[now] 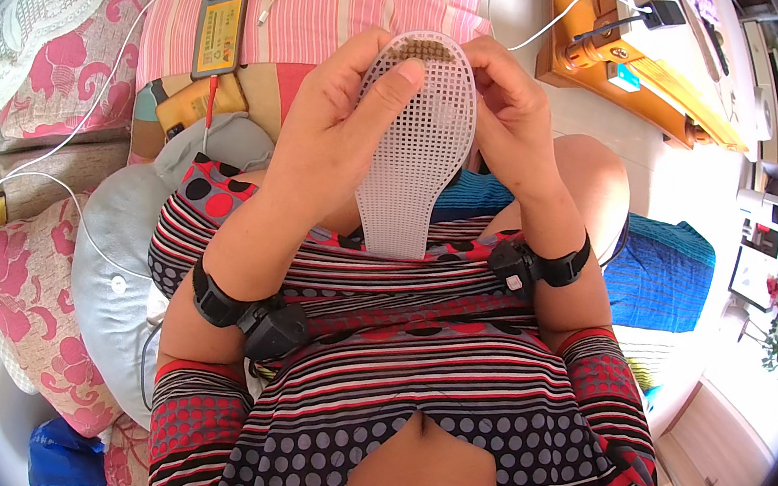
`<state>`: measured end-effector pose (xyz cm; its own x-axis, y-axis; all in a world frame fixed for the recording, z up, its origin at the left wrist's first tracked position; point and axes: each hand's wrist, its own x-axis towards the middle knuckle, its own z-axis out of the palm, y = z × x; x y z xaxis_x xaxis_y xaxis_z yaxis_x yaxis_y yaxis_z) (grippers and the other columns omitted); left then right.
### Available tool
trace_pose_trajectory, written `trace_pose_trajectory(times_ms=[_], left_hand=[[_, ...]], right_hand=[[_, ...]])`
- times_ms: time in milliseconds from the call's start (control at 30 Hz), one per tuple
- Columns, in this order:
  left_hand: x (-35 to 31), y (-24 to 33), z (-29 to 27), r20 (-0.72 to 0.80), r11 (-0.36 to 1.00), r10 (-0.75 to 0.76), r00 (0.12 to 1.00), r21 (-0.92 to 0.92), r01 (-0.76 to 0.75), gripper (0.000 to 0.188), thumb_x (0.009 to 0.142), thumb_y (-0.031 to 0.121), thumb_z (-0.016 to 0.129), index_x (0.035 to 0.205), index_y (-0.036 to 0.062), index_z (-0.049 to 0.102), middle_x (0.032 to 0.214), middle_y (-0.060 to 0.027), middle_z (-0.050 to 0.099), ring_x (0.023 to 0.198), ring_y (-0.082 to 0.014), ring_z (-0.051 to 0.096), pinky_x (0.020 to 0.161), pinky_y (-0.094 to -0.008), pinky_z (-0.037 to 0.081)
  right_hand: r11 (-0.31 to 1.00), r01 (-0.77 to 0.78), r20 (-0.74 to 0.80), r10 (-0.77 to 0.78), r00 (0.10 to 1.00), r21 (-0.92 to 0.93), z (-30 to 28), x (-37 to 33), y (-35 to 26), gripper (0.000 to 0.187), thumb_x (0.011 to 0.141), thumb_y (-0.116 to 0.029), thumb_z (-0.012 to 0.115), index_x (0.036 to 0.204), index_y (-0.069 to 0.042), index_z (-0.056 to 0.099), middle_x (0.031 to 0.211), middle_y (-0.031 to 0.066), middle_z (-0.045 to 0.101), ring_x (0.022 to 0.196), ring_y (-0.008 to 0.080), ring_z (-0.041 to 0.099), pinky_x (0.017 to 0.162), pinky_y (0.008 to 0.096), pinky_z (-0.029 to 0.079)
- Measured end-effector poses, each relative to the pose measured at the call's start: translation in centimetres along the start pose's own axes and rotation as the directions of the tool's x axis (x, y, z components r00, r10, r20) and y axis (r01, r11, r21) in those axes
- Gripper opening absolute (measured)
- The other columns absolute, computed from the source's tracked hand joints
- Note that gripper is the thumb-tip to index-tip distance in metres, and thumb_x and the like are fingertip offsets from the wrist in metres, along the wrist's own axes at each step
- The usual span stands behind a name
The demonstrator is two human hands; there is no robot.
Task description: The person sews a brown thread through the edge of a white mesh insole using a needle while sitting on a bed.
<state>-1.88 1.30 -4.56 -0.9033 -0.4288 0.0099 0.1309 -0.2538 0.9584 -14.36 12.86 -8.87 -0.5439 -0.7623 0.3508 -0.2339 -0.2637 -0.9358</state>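
Observation:
A white plastic mesh insole (409,162) stands upright in front of me, its broad end up and its narrow end by my lap. Brown stitching (426,51) fills a patch of the grid close to the rounded top. My left hand (348,105) grips the insole, with the thumb pressed flat on the mesh just below the stitching and the fingers behind it. At the upper right rim, my right hand (515,107) is closed with curled fingers against the edge. Whether a needle or thread is also between those fingertips is hidden.
Left of my hands, a phone (222,22) on a cable lies on pink striped cloth, beside a yellow pouch-like item (201,105). A grey-blue cushion (119,237) is at my left side. A wooden cabinet (620,57) with a black plug adapter (662,15) stands far right.

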Motion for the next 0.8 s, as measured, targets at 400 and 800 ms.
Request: trace_pose_trajectory(times_ms=[400, 800], left_hand=[[0.05, -0.01, 0.07, 0.014, 0.998, -0.043, 0.999, -0.049, 0.044, 0.015, 0.095, 0.015, 0.051, 0.098, 0.0005, 0.054, 0.086, 0.0010, 0.057, 0.078, -0.0027, 0.050, 0.069, -0.0185, 0.041], [0.02, 0.03, 0.11, 0.008, 0.991, -0.083, 0.996, -0.108, 0.084, 0.016, 0.095, 0.015, 0.051, 0.099, 0.0004, 0.055, 0.089, 0.0008, 0.058, 0.080, -0.0030, 0.051, 0.071, -0.0187, 0.042]], right_hand=[[1.000, 0.003, 0.005, -0.003, 1.000, -0.012, -0.07, 0.05, 0.13, 0.017, 0.082, 0.006, 0.057, 0.099, 0.001, 0.058, 0.088, 0.0048, 0.055, 0.084, 0.0122, 0.056, 0.076, 0.0228, 0.044], [0.999, 0.032, 0.013, -0.032, 0.999, 0.000, 0.01, 0.04, 0.22, 0.017, 0.083, 0.006, 0.056, 0.099, 0.002, 0.058, 0.092, 0.0055, 0.055, 0.086, 0.0135, 0.056, 0.079, 0.0234, 0.044]])
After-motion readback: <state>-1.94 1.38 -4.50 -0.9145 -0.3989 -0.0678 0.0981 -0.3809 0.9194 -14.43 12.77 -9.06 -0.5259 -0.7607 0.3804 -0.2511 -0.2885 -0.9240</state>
